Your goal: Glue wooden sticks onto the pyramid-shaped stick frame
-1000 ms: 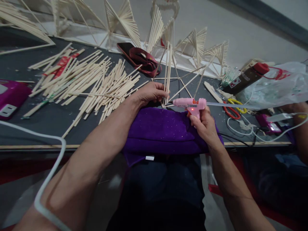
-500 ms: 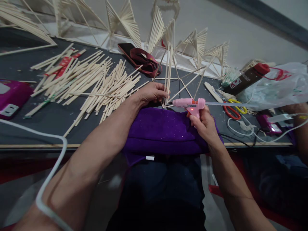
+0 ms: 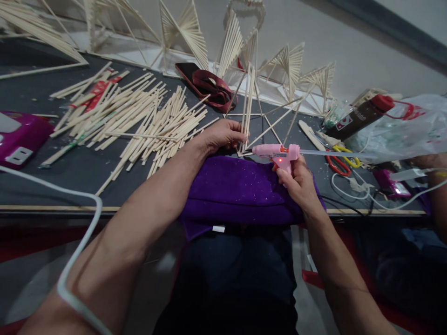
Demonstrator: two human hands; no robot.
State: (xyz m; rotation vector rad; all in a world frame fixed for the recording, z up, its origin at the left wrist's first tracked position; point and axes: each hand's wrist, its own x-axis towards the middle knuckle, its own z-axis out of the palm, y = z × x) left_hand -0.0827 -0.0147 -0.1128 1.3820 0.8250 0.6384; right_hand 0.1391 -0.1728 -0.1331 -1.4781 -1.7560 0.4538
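My right hand (image 3: 296, 179) is wrapped round a pink glue gun (image 3: 274, 152) whose small red light is lit. A long clear glue stick (image 3: 324, 152) sticks out of its back end. The nozzle points left, close to the bottom corner of a frame of thin wooden sticks (image 3: 272, 128). My left hand (image 3: 226, 134) pinches upright wooden sticks (image 3: 248, 102) at that corner; its lower fingers are partly hidden. A folded purple cloth (image 3: 240, 186) lies beneath both hands at the table's front edge.
A pile of loose sticks (image 3: 139, 121) lies to the left, beside a magenta box (image 3: 24, 139). Finished-looking stick structures (image 3: 185, 32) line the wall. Scissors (image 3: 338, 165), a dark bottle (image 3: 363, 116), a plastic bag (image 3: 405, 125) and another person's arm (image 3: 435, 186) are at right. A white cable (image 3: 94, 218) crosses the left foreground.
The whole view has shifted slightly. Both hands, the glue gun and the stick frame keep almost the same positions relative to each other.
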